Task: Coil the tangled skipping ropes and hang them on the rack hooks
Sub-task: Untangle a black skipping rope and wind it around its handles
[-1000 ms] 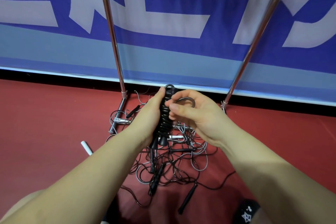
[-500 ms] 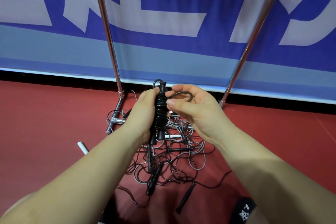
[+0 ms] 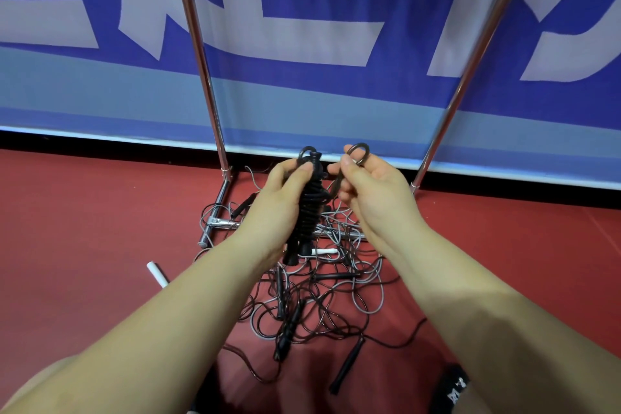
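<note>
Left hand [image 3: 285, 191] is gripping the bundle [image 3: 311, 202], a tight black ribbed coil standing near upright, handles down. Right hand [image 3: 369, 191], just beside it, is pinching the free loop [image 3: 358, 153] of thin smooth cord. Tangle [image 3: 319, 299] is lying on the red floor [image 3: 84, 228] between the chrome rack posts [image 3: 198, 54].

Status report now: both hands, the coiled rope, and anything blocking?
Left hand shut on coiled black rope. Right hand pinching its free end loop. Not hung yet. Tangled ropes on floor around rack base.
</note>
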The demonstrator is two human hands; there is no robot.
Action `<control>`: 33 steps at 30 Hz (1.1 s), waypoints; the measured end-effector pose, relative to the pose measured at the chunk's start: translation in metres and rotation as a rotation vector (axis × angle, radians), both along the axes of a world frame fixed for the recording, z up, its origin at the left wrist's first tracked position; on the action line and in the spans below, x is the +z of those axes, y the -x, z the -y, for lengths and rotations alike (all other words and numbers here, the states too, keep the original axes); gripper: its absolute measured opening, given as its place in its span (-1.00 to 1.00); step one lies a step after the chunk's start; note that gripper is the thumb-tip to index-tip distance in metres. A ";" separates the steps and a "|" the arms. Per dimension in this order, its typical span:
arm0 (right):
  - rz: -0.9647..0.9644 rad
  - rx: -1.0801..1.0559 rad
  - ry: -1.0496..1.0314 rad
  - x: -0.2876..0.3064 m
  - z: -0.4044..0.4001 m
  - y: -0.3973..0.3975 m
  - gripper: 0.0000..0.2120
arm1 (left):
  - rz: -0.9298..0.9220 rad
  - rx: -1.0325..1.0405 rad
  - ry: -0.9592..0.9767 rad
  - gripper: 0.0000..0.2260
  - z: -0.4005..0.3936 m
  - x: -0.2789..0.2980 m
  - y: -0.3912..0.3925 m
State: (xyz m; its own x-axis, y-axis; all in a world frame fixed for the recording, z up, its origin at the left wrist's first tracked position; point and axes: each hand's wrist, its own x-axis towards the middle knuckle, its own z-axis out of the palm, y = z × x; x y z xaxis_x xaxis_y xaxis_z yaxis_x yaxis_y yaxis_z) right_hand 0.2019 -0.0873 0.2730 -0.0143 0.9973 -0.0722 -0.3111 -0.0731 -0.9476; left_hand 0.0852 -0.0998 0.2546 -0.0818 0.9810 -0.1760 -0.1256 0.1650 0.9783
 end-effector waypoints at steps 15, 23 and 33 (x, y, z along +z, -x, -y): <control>0.905 0.065 -0.328 0.001 0.004 -0.001 -0.56 | 0.247 -0.046 0.142 -0.65 0.004 0.002 -0.003; 1.020 0.050 -0.405 0.000 0.003 0.001 -0.60 | 0.305 -0.083 0.139 -0.60 0.007 0.006 0.000; 0.850 0.216 -0.393 0.002 0.009 -0.003 -0.56 | 0.269 -0.148 0.115 -0.68 0.006 0.008 0.008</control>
